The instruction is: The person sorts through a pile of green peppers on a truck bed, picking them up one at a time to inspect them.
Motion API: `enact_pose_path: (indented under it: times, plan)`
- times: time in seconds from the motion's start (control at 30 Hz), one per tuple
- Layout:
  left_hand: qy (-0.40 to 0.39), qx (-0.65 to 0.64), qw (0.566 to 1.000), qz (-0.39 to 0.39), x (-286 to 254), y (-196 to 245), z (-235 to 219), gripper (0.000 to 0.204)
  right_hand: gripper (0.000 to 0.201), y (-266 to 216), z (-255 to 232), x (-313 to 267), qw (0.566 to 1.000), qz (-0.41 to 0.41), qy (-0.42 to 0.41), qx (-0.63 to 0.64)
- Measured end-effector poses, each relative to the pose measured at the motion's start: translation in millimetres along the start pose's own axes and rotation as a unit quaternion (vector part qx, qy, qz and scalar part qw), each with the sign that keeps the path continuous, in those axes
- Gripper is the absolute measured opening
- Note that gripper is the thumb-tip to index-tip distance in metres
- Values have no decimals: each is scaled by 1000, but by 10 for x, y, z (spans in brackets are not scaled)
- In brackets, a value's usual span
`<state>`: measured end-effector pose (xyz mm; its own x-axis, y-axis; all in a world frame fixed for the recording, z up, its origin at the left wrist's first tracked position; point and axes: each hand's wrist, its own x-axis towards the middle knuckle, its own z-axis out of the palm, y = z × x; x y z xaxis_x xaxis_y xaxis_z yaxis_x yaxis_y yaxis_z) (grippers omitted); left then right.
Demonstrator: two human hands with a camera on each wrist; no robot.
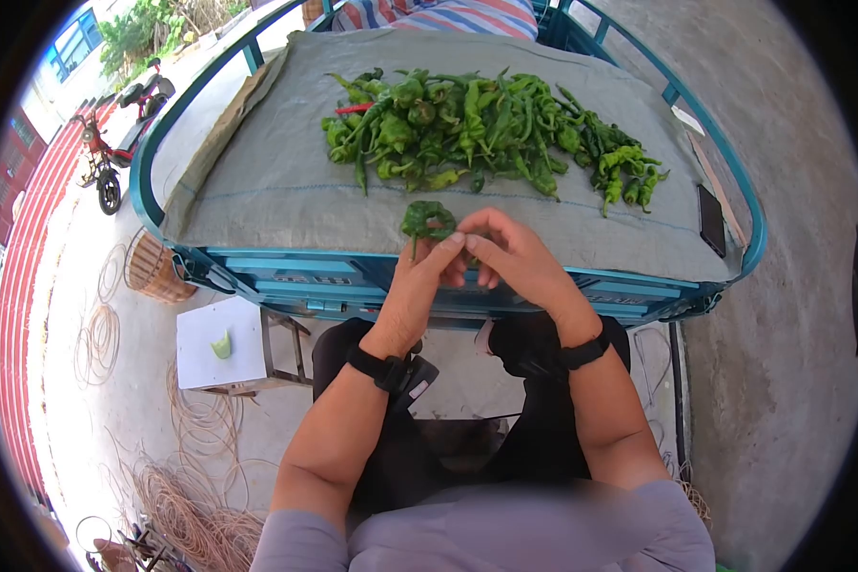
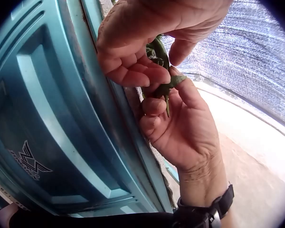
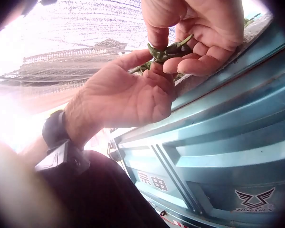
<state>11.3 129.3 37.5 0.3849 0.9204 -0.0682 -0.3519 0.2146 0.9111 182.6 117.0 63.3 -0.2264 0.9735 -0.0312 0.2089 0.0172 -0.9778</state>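
Just over the near edge of the grey sheet, both hands meet around green pepper. My left hand (image 1: 416,286) holds a dark, wrinkled green pepper (image 1: 429,220) that sticks up past its fingers. The thumb and fingers of my right hand (image 1: 522,265) pinch a green piece (image 2: 176,81) close to the left fingertips. In the right wrist view, a glossy green pepper (image 3: 170,51) with a pale stem shows between the two hands; fingers partly hide it. Beyond them lies a heap of green peppers (image 1: 472,124), with a red pepper (image 1: 355,109) at its left.
The grey sheet (image 1: 257,181) covers a blue cart bed with a raised rail (image 1: 146,181). A phone (image 1: 711,221) lies at its right edge. A small white-topped stool (image 1: 210,329) holds a pale green piece (image 1: 221,344). A wicker basket (image 1: 157,267) and coiled strips (image 1: 186,505) are at left.
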Motion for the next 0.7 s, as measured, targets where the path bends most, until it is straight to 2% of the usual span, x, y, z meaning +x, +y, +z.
enact_pose_path:
  times: [0.7]
  plan:
    - [-15,28,999,5,-21,13,-41,29,28,12,10,-9,1000,-2,7,-3]
